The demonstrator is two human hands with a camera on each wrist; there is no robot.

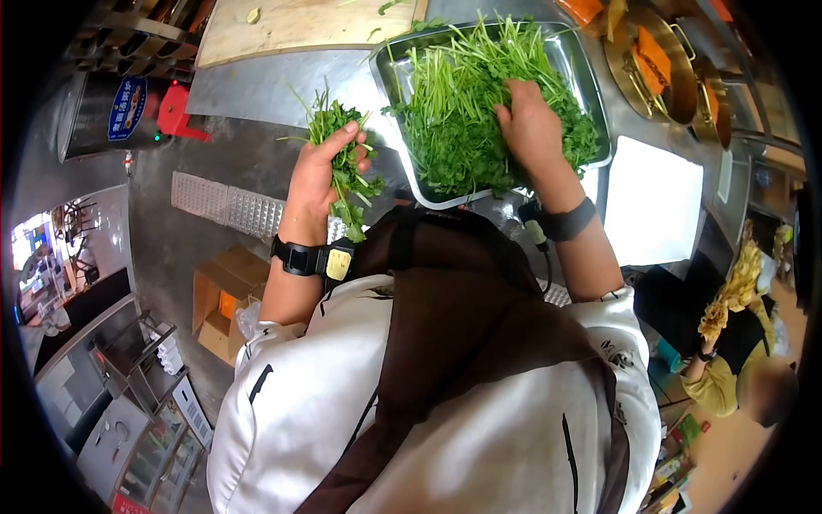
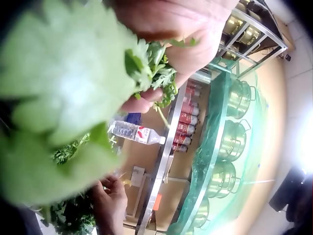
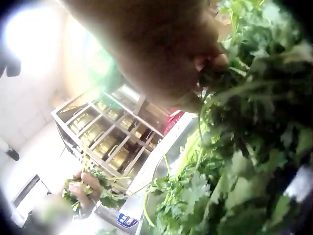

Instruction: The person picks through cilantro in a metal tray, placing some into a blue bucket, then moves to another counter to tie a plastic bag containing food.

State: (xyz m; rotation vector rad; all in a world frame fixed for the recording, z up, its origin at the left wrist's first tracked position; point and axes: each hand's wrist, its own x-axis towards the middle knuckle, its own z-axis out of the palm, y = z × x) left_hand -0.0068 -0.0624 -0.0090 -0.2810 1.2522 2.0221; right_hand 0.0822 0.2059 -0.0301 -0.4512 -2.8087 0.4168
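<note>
At a steel desk [image 1: 257, 90], leafy green herbs [image 1: 454, 137] are heaped in a rectangular metal tray [image 1: 410, 176], with the person's right hand [image 1: 535, 128] lowered among them inside the right part of the rim. Its fingers are bent; whether stems are gripped there cannot be told. Left of the tray, a small herb bunch [image 1: 344, 184] is held by the left hand [image 1: 318, 176], the fingers and thumb clamped around it near the desk's near edge. The bunch and the tray's left rim are kept apart by a gap. Beyond the far-left corner, a wooden board [image 1: 300, 30] is set close to the tray. On the right, the tray is bordered by a white rectangular item [image 1: 653, 201] at the near side and brass-coloured pans [image 1: 655, 64] at the far side. Its near rim is set close to a brown apron [image 1: 479, 300].

In the heap, slim pale-green stems are bunched toward the far left, while darker, jagged leaves are massed toward the near and right sides. The far rim is crossed by several stems. In the held bunch, stems are splayed toward the far side and leaves are hung toward the near side.
</note>
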